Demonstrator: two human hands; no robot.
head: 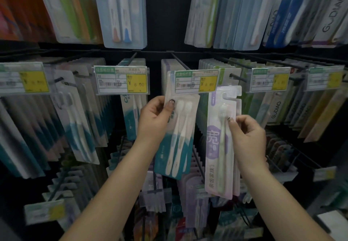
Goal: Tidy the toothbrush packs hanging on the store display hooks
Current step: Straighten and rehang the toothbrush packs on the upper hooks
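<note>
The left hand (153, 120) pinches a teal-and-white toothbrush pack (178, 133) by its upper left edge, thumb on the front; it holds two white brushes and hangs tilted at the middle hook, its top behind a price tag (196, 80). Five yellow-and-green price tags show along this row; the second (121, 80) seems to read "¥ 8.80". The right hand (246, 137) grips a lilac one-brush pack (223, 142) printed with Chinese characters. Farther right, packs (275, 110) read "GUDIAO".
</note>
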